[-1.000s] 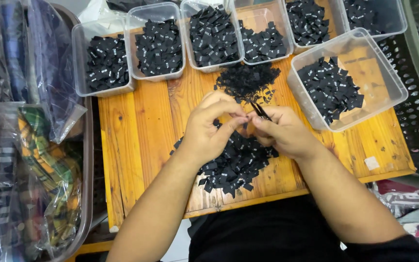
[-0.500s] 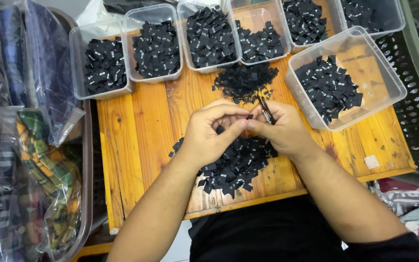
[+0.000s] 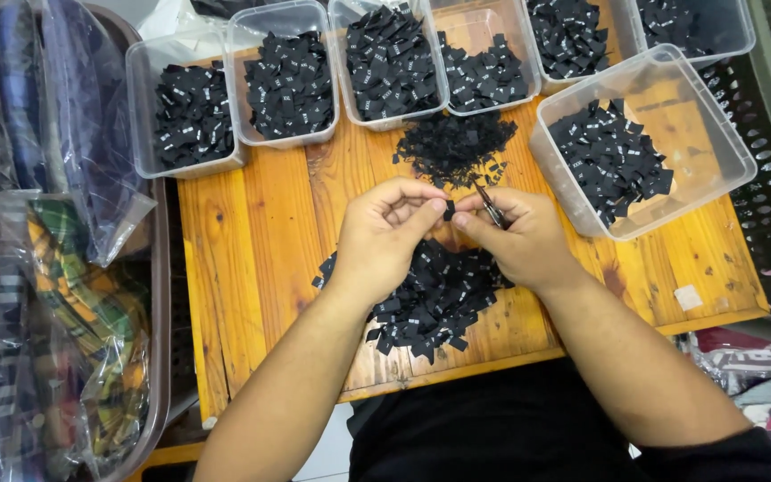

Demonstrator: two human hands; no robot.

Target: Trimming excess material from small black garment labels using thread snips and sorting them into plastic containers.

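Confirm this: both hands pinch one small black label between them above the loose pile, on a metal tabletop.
Wrong on one count: the tabletop is orange-brown wood, not metal, as the head view shows. The left hand and right hand do pinch one small black label above the loose pile.

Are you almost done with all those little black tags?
Not yet. Done: the tubs already hold many tags. In hand: the left hand and right hand pinch one tag; the right also holds snips. Left: a big pile beneath the hands, a smaller heap beyond.
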